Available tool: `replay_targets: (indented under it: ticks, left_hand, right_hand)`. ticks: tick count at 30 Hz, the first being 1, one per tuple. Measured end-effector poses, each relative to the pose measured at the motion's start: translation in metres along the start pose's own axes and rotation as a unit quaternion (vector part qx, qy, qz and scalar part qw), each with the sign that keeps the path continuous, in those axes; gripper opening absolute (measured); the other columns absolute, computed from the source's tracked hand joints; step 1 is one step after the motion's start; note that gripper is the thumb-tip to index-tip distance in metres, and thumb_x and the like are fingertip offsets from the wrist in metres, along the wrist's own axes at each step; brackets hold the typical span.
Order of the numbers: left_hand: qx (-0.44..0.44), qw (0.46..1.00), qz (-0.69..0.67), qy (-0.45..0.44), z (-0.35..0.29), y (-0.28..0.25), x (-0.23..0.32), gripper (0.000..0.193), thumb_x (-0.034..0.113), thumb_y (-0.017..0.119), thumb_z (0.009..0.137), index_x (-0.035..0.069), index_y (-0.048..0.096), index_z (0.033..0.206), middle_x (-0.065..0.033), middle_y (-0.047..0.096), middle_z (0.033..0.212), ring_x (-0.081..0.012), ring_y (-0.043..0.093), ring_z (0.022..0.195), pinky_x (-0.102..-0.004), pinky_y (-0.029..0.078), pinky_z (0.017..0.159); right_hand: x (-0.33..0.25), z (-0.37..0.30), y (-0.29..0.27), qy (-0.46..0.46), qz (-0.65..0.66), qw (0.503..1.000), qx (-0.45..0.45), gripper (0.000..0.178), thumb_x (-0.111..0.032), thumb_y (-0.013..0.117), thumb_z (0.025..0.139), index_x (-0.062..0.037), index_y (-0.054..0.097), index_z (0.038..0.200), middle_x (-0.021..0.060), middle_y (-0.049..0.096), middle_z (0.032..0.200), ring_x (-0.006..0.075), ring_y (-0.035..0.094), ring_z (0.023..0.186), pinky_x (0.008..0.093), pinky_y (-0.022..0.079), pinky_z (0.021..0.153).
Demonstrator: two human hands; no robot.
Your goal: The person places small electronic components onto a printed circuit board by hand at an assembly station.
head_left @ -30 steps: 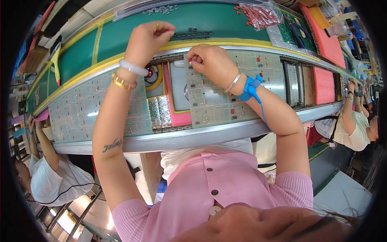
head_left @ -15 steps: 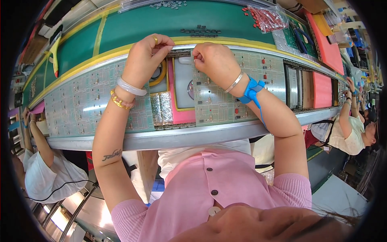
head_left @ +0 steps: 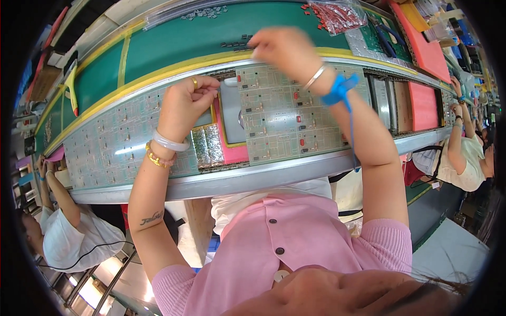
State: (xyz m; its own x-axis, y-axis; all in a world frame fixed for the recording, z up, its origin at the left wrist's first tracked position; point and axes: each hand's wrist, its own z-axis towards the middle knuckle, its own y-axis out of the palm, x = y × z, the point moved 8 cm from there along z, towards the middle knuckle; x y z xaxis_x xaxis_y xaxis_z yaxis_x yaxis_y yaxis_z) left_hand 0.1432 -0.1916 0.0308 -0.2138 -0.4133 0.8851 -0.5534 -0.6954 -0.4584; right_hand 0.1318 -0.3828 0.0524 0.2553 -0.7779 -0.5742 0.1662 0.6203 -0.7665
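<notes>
On the green desk [head_left: 174, 47]: you had small black parts [head_left: 230, 45] laid out in short rows just beyond the metal rails [head_left: 226, 182], probably so that each could be reached and taken singly.
Right hand [head_left: 287, 50]: it hung over the desk's near edge, its fingertips just beside the black parts; blur hid whether they touched one.
Right grip: your fingers were curled inward, but whether thumb and forefinger stood apart or together, or held anything, you cannot tell here.
Left hand [head_left: 187, 102]: it hung near the gap between the two boards, perhaps to keep your fingers close to the right-hand board.
Left grip: thumb and forefinger were bent close to each other; contact between them, or a tiny part in the pinch, could not be made out.
Right-hand board [head_left: 274, 129]: it lay flat between the rails, carrying red components [head_left: 302, 142], with its left edge near your left fingertips.
Left-hand board [head_left: 108, 139]: it lay flat beneath and beyond your left forearm, across the gap.
Blue wrist strap [head_left: 338, 89]: it circled your right wrist, likely against static.
Bag of red parts [head_left: 340, 17]: it lay farther back, presumably to leave the nearer space free.
</notes>
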Motion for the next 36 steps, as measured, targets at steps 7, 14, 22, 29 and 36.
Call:
replay_targets:
  ticks: [7,14,22,29,36]
  left_hand:
    - [0.015,0.981,0.133,0.137,-0.005,0.025,0.021,0.014,0.004,0.069,0.074,0.001,0.067,0.088,-0.0064,0.062,0.084,-0.0180,0.063,0.070,-0.0281,0.051,0.065]
    - [0.020,0.972,0.183,0.149,0.006,0.034,0.030,0.013,0.003,0.070,0.073,-0.001,0.067,0.085,-0.0062,0.057,0.090,-0.0183,0.059,0.065,-0.0286,0.050,0.063]
    - [0.015,0.968,0.204,0.149,0.012,0.036,0.025,0.016,0.002,0.071,0.073,0.000,0.067,0.089,-0.0051,0.058,0.090,-0.0170,0.063,0.073,-0.0271,0.050,0.062]
    - [0.014,0.956,0.253,0.146,0.011,0.037,0.033,0.013,0.004,0.071,0.074,0.001,0.067,0.086,-0.0049,0.058,0.089,-0.0186,0.062,0.071,-0.0293,0.048,0.060]
    - [0.009,0.934,0.281,0.220,0.012,0.042,0.043,0.012,0.003,0.071,0.074,0.000,0.067,0.085,-0.0069,0.059,0.088,-0.0220,0.061,0.070,-0.0306,0.049,0.062]
  right_hand:
    - [0.117,0.017,-0.072,-0.102,-0.100,0.970,0.199,0.006,-0.011,0.062,0.078,-0.0068,0.065,0.082,0.0152,0.061,0.082,0.0332,0.060,0.082,0.0416,0.048,0.075]
    - [0.125,0.023,-0.051,0.056,-0.202,0.975,0.068,0.010,-0.011,0.064,0.077,-0.0058,0.065,0.085,0.0157,0.061,0.084,0.0342,0.059,0.086,0.0417,0.047,0.077]
    - [0.104,0.013,-0.059,0.093,-0.174,0.979,0.057,0.014,-0.016,0.069,0.075,-0.0039,0.066,0.081,0.0185,0.064,0.079,0.0341,0.062,0.081,0.0424,0.048,0.073]
    - [0.088,0.004,-0.068,0.131,-0.166,0.975,0.063,0.020,-0.024,0.068,0.079,-0.0046,0.067,0.081,0.0177,0.064,0.073,0.0344,0.063,0.073,0.0429,0.049,0.069]
    - [0.050,-0.017,-0.081,-0.046,-0.005,0.975,0.217,0.022,-0.025,0.066,0.082,-0.0038,0.065,0.079,0.0167,0.064,0.074,0.0345,0.062,0.074,0.0437,0.048,0.070]
